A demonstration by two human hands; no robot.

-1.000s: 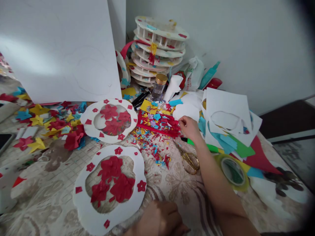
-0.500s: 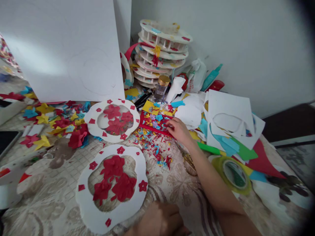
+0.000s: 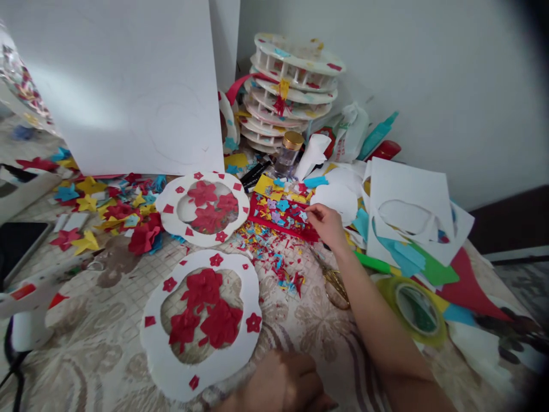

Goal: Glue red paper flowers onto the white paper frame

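While the left hand [image 3: 285, 382] rests with curled fingers toward the table's near edge, just beside a white scalloped frame [image 3: 162, 352] with red paper flowers [image 3: 221, 323] in its opening, the right hand [image 3: 329, 226] reaches farther in, thumb and forefinger brought together; whether they pinch a scrap is too small to tell. The right forearm [image 3: 375, 312] crosses in front of part of the gold scissors [image 3: 329, 277] and divides them from the tape roll [image 3: 418, 313] toward the right edge. At the left edge lie a white tool [image 3: 28, 329] with orange parts and a black phone [image 3: 23, 246].

Beyond the loose confetti [image 3: 278, 257], a red tray [image 3: 281, 229] of tiny paper flowers sits mid-table under the right fingertips, beside a second frame [image 3: 168, 222]. Cut-out white sheets [image 3: 412, 180] overlap coloured paper near the far right corner. Toward the far edge, a gold-lidded jar [image 3: 288, 157] and a white paper roll [image 3: 313, 154] stand before a tiered stack [image 3: 295, 94], while an upright white board [image 3: 141, 86] blocks the far left.
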